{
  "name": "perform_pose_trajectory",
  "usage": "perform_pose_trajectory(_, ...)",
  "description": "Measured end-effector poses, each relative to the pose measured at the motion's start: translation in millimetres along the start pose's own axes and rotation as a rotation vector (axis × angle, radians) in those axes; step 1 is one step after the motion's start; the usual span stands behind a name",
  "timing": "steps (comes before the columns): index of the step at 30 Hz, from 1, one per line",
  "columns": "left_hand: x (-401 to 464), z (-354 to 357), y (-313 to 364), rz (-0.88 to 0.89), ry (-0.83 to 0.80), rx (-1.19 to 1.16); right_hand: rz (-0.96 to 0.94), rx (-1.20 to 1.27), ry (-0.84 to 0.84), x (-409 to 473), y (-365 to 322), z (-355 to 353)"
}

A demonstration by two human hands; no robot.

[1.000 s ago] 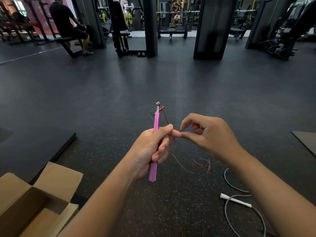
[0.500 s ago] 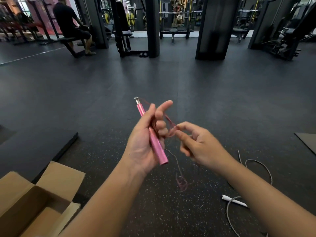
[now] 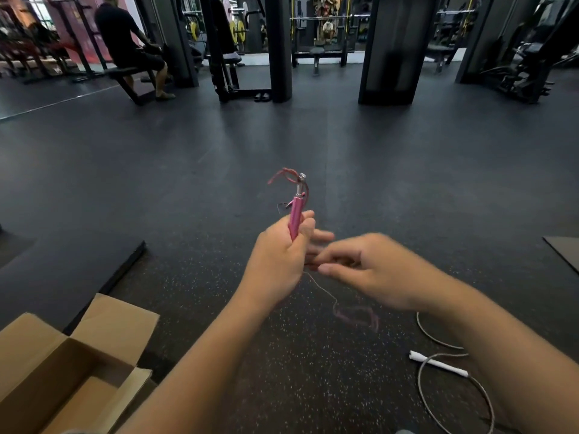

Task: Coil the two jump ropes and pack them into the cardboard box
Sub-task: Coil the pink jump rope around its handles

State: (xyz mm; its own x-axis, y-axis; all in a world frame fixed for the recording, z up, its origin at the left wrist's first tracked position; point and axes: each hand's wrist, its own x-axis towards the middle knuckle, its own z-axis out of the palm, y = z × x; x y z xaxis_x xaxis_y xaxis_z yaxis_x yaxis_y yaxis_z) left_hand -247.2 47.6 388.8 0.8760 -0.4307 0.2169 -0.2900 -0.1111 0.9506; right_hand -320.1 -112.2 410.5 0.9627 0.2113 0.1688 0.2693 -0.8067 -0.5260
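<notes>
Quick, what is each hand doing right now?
Left hand: closed, gripping the pink metal jump rope handle.
Right hand: blurred; seems to pinch the thin red rope cord, cannot tell.

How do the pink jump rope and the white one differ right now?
The pink jump rope is lifted, its handle gripped upright by the left hand; the white jump rope lies untouched on the floor. The pink cord is thin and reddish, the white one's pale grey and looped loosely. The right hand pinches the pink cord. Neither is in the cardboard box.
</notes>
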Motion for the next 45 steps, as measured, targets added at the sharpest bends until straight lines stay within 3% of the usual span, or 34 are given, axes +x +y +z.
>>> perform_pose_trajectory(2, -2, -4, -2, 0.015, -0.102, 0.186, 0.037, 0.102, 0.090, -3, 5, -15)
perform_pose_trajectory(5, -5, -4, 2, -0.044, -0.293, 0.282, 0.036, 0.171, 0.089, -5, 15, -29)
perform_pose_trajectory(13, -7, -6, 9, -0.195, -0.451, -0.221, 0.044, 0.294, 0.345, -4, 33, -19)
perform_pose_trajectory(19, -6, -12, 19, -0.244, -0.301, -0.514, 0.078, 0.364, 0.353, -1, 37, -9)
perform_pose_trajectory(21, -5, -11, 19, -0.243, -0.276, -0.560, 0.087, 0.462, 0.336, -1, 36, -10)
perform_pose_trajectory(27, -6, -10, 19, -0.242, -0.273, -0.628, 0.072, 0.336, 0.291, 2, 35, -6)
perform_pose_trajectory(32, -8, -8, 26, -0.256, -0.203, -0.683, 0.080, 0.420, 0.287, 1, 28, -5)
perform_pose_trajectory(36, -9, -4, 27, -0.259, -0.172, -0.930, 0.120, 0.572, 0.238, 3, 17, 4)
perform_pose_trajectory(40, -4, -3, 39, -0.275, 0.021, -1.239, 0.213, 0.689, 0.075, 2, 4, 14)
perform_pose_trajectory(45, -6, 8, 40, -0.205, 0.244, -1.067, 0.224, 0.437, -0.100, 5, -10, 20)
